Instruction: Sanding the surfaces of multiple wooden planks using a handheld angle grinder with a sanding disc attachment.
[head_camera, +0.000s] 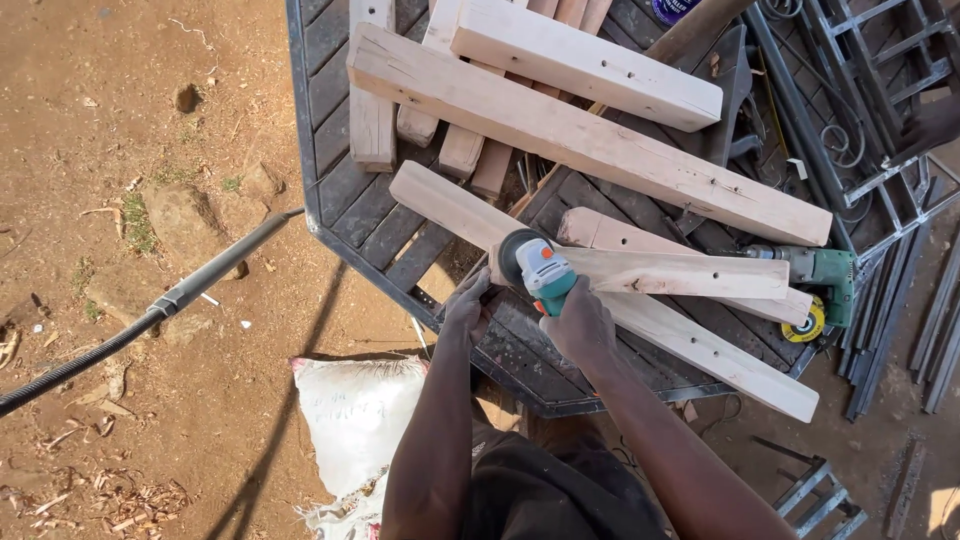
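Right hand (583, 325) is gripping angle grinder (540, 268) at end of wooden beam (680, 272). Left hand (466, 305) is curling closed on counter (340, 190) edge beside grinder. Bare ground (120, 150) is lying open left of counter.

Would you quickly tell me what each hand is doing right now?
Left hand: closed on the end of the wooden plank by the disc.
Right hand: closed on the teal angle grinder.

You are in an outdoor workshop yard on bare reddish dirt (120, 150). A dark slatted metal table (340, 190) carries cut timber lengths (590, 140) and a green power tool (820, 272). Welded metal frames (870, 110) and steel bars (935, 320) lie alongside, with wood shavings (120, 500) scattered about.
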